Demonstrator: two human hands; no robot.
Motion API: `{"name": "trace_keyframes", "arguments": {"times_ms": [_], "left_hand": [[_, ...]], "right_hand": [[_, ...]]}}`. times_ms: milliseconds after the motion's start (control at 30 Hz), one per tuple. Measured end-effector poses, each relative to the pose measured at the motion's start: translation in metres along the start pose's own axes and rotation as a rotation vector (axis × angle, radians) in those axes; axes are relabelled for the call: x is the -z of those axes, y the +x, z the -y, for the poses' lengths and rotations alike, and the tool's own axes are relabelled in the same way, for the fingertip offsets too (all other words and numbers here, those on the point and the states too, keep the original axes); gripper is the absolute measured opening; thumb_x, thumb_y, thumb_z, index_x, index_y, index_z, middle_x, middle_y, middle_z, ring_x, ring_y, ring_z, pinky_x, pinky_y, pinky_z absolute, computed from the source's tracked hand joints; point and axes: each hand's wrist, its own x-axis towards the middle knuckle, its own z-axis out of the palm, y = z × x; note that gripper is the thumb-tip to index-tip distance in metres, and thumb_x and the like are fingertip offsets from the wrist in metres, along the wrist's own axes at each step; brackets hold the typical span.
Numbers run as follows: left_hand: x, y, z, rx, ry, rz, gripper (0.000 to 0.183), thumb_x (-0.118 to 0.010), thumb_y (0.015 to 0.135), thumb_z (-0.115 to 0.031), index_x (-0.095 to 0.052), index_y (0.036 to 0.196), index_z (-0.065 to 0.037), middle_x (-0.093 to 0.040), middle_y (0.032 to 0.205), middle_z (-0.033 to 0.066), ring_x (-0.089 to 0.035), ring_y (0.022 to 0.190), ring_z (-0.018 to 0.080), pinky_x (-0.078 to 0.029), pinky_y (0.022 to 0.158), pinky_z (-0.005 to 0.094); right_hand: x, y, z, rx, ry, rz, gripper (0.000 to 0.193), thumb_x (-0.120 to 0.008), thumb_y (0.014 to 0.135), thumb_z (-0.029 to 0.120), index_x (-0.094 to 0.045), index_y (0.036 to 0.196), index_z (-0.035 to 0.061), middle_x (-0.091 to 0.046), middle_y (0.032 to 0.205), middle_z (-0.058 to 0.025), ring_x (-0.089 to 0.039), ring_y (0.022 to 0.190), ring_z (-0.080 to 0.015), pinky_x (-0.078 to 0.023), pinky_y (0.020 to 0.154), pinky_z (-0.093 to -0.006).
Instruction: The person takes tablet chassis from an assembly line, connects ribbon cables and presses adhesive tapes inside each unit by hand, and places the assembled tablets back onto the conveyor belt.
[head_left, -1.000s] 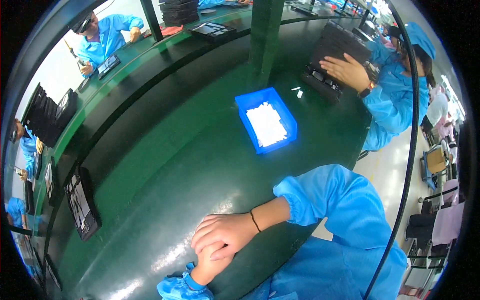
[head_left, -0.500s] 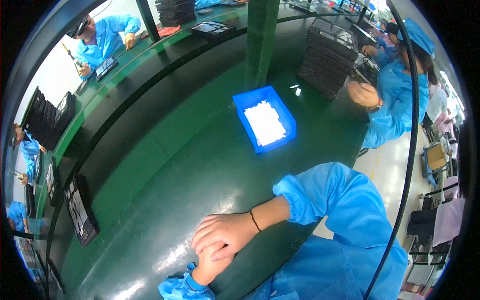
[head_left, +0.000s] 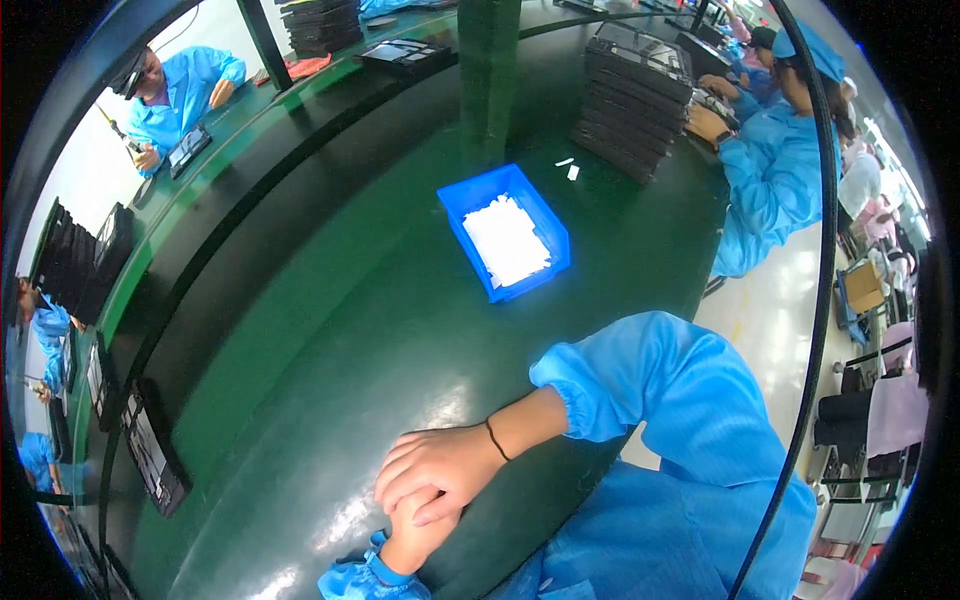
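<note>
My right hand [head_left: 445, 465] lies over my left hand [head_left: 412, 530] on the green tabletop [head_left: 330, 400], near its front edge. The right fingers wrap across the back of the left hand, and its thumb rests along that hand. Underneath, the left fingers are hidden. A thin dark band circles my right wrist; both arms wear blue elasticated sleeves. Beyond my hands stands a blue plastic bin [head_left: 532, 279] holding a heap of small white pieces [head_left: 508, 240], too bright to make out in detail. Neither hand touches it.
Loose white pieces [head_left: 573, 173] lie behind the bin, near a tall stack of black trays [head_left: 622, 120]. A green post [head_left: 487, 90] rises at the back. One black tray [head_left: 150, 455] sits at left. Co-workers in blue sit at right [head_left: 765, 165] and far left [head_left: 190, 90].
The whole view has shifted slightly, so the bin appears farther left. At right, the co-worker's near hand has moved away from me onto a tray. My hands keep their clasp.
</note>
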Motion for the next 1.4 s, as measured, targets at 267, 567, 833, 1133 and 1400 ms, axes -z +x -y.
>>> {"name": "trace_keyframes", "arguments": {"times_ms": [267, 567, 833, 1133, 1400], "left_hand": [[0.003, 0.000, -0.002, -0.016, 0.047, -0.018, 0.017, -0.066, 0.073, -0.009, -0.071, 0.089, -0.002, -0.067, 0.084, 0.0158, -0.065, 0.082, 0.0335, -0.051, 0.069, 0.0399], [0.001, 0.002, -0.001, -0.016, 0.017, 0.010, 0.018, -0.066, 0.073, -0.010, -0.071, 0.088, -0.003, -0.067, 0.084, 0.0155, -0.065, 0.081, 0.0334, -0.051, 0.069, 0.0402], [-0.003, 0.003, 0.000, 0.004, 0.020, -0.008, 0.017, -0.066, 0.072, -0.009, -0.071, 0.087, -0.003, -0.067, 0.082, 0.0155, -0.065, 0.081, 0.0335, -0.051, 0.068, 0.0409], [-0.017, -0.002, 0.012, -0.091, -0.035, -0.076, 0.018, -0.068, 0.072, -0.009, -0.071, 0.089, -0.004, -0.068, 0.090, 0.0157, -0.065, 0.087, 0.0334, -0.053, 0.073, 0.0432], [-0.024, 0.007, 0.007, -0.118, -0.150, -0.120, 0.020, -0.064, 0.073, -0.011, -0.070, 0.090, -0.005, -0.066, 0.095, 0.0160, -0.060, 0.096, 0.0363, -0.049, 0.082, 0.0465]], "right_hand": [[0.000, 0.001, 0.001, 0.018, 0.001, -0.013, 0.032, -0.064, 0.084, 0.031, -0.064, 0.109, 0.0104, -0.061, 0.122, -0.0073, -0.055, 0.115, -0.0270, -0.038, 0.095, -0.0425], [0.000, -0.001, 0.000, 0.017, -0.010, -0.014, 0.032, -0.064, 0.085, 0.031, -0.064, 0.109, 0.0103, -0.061, 0.122, -0.0075, -0.055, 0.115, -0.0276, -0.038, 0.095, -0.0425], [0.002, -0.003, -0.001, 0.017, -0.013, -0.012, 0.032, -0.064, 0.084, 0.031, -0.064, 0.109, 0.0095, -0.061, 0.122, -0.0080, -0.055, 0.115, -0.0274, -0.038, 0.095, -0.0423], [0.005, -0.006, -0.004, 0.030, -0.063, 0.053, 0.038, -0.066, 0.086, 0.031, -0.065, 0.116, 0.0087, -0.059, 0.129, -0.0092, -0.054, 0.118, -0.0281, -0.040, 0.097, -0.0419], [0.011, -0.004, 0.002, -0.037, -0.086, 0.111, 0.039, -0.064, 0.087, 0.034, -0.063, 0.119, 0.0112, -0.059, 0.129, -0.0086, -0.054, 0.119, -0.0281, -0.039, 0.099, -0.0429]]}}
